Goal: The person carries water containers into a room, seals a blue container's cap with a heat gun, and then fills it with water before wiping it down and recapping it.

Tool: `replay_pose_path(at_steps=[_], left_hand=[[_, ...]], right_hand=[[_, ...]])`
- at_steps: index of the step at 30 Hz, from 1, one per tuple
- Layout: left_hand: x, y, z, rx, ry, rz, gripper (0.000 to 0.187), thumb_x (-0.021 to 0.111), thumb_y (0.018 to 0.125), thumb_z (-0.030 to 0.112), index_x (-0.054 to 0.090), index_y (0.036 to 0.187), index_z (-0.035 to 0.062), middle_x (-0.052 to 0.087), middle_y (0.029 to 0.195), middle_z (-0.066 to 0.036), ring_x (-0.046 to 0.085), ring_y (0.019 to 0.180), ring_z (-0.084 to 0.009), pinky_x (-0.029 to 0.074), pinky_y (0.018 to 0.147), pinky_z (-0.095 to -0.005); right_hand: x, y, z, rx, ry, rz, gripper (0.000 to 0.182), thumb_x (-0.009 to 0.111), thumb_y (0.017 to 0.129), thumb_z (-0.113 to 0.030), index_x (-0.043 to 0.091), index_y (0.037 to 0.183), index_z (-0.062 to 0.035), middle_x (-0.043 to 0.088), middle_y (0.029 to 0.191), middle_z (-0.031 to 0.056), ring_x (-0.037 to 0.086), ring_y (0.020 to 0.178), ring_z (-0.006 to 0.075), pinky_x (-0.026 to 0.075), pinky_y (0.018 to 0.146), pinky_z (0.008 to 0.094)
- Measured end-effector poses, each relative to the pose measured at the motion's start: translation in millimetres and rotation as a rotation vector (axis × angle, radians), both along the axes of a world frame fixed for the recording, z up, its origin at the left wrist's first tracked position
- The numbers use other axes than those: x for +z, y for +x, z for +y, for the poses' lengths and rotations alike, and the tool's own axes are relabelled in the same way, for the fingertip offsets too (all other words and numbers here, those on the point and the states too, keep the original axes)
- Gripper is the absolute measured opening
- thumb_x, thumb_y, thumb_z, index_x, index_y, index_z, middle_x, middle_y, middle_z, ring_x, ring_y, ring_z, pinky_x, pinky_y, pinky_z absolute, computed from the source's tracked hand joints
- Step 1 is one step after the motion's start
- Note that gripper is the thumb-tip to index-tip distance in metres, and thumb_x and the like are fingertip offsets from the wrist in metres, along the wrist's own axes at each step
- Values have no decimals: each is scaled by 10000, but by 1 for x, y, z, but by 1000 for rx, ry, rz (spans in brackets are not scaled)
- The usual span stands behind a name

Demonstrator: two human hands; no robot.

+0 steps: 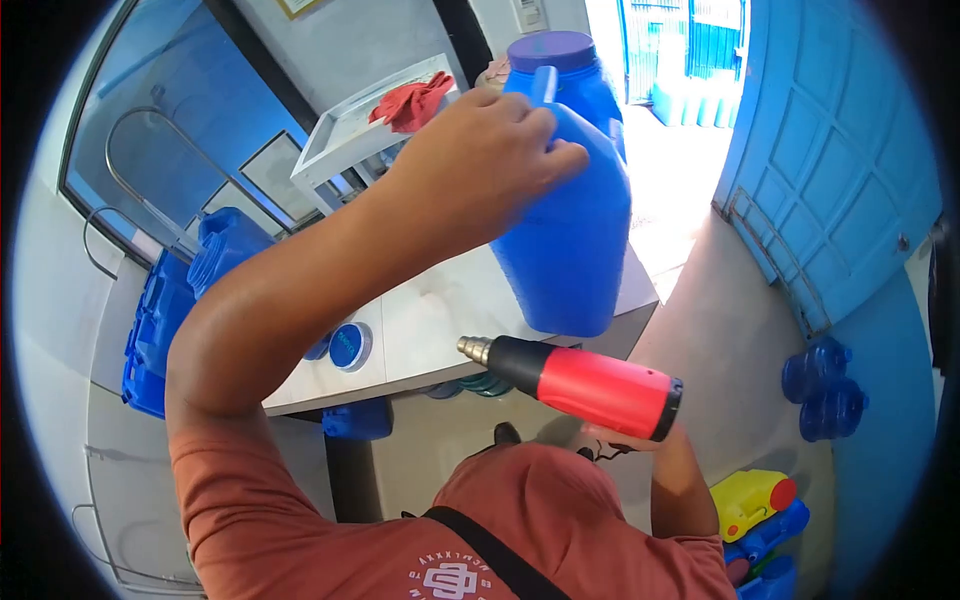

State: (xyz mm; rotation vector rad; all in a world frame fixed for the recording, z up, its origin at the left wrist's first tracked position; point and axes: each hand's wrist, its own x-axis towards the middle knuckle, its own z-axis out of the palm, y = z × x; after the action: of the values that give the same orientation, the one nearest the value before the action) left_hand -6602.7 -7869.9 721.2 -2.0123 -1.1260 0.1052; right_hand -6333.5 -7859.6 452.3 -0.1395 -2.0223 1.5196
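Note:
A tall blue jug (575,240) stands upright on the white counter (430,310). My left hand (490,145) is closed at the jug's upper handle, its fingers curled and partly hidden. Below the jug, a red and black heat gun (600,390) is held in my right hand (625,438), mostly hidden behind the tool's body. Its metal nozzle points left over the counter edge. Behind the jug is another blue container with a purple-blue lid (550,50). A round blue cap (350,346) lies on the counter under my left forearm.
Blue containers (225,245) stand at the left near a curved metal faucet (150,110). A red cloth (412,102) rests on a white rack (325,135). At the right are an open blue door (840,150), blue bottles (825,390) and a yellow container (745,500) on the floor.

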Motion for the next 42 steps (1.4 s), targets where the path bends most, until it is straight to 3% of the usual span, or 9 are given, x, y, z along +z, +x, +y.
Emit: replay_pose_path(at_steps=[11, 14, 18, 22, 27, 31, 33, 38, 42], left_hand=[[58, -113, -94, -82, 233, -845, 633, 683, 908, 454, 522, 1388, 74, 674, 1096, -112, 631, 961, -171, 497, 869, -323], [37, -176, -142, -135, 374, -955, 573, 676, 923, 342, 505, 1382, 45, 670, 1030, -99, 621, 912, -171, 491, 790, -316], [-13, -210, -195, 6, 271, -1304, 742, 625, 928, 553, 461, 1415, 18, 625, 1066, -90, 540, 942, -134, 430, 854, -281], [-60, -236, -231, 122, 136, -1458, 767, 667, 894, 539, 448, 1412, 17, 620, 1075, -98, 540, 890, -151, 450, 805, -302], [-113, -260, -263, 69, -24, -1732, 651, 750, 868, 251, 458, 1390, -6, 645, 1091, -108, 594, 875, -163, 494, 792, -306], [-138, -272, -276, 103, -99, -1756, 636, 744, 862, 209, 461, 1391, -3, 650, 1097, -119, 599, 861, -156, 498, 797, -305], [-152, -282, -283, 112, -163, -1844, 622, 739, 865, 206, 468, 1385, -2, 656, 1102, -114, 593, 865, -151, 496, 806, -307], [-188, -298, -280, 8, -470, -2063, 566, 718, 890, 213, 490, 1366, 6, 656, 1106, -99, 573, 886, -140, 483, 824, -307], [-203, -287, -242, -79, -675, -2081, 507, 696, 902, 154, 510, 1350, 4, 656, 1102, -93, 562, 867, -121, 477, 812, -301]], right_hand=[[62, -166, -34, 135, -339, 1, 230, 755, 874, -162, 680, 1069, -65, 705, 876, 25, 679, 775, 127, 540, 682, 297], [87, -240, -22, -34, -14, 24, 294, 691, 909, -135, 625, 1159, 5, 688, 875, 54, 663, 761, 130, 533, 710, 261], [163, -363, 4, -406, 667, 297, 423, 709, 825, -148, 541, 1175, 19, 580, 1205, 195, 627, 1040, 281, 489, 958, 449], [231, -472, 32, -503, 365, -219, 758, 691, 815, -261, 319, 1421, 1, 374, 1403, 331, 465, 1252, 525, 415, 1067, 509], [249, -598, 92, -649, 590, -649, 784, 689, 788, -208, 322, 1440, 26, 490, 1320, 325, 478, 1251, 533, 434, 1050, 517], [267, -626, 119, -666, 960, -674, 384, 670, 781, -175, 701, 1107, 25, 638, 1222, 225, 611, 1184, 356, 509, 965, 441], [282, -602, 117, -742, 857, -437, 538, 674, 790, -303, 630, 1232, 1, 639, 1197, 288, 593, 1191, 418, 520, 918, 489], [353, -473, 107, -618, 1538, -929, 431, 709, 781, -426, 761, 931, -25, 729, 967, 199, 704, 917, 374, 561, 817, 466], [351, -332, 126, -946, 1409, -1477, 516, 626, 866, -545, 771, 976, -62, 720, 942, 241, 704, 918, 352, 534, 869, 464]])
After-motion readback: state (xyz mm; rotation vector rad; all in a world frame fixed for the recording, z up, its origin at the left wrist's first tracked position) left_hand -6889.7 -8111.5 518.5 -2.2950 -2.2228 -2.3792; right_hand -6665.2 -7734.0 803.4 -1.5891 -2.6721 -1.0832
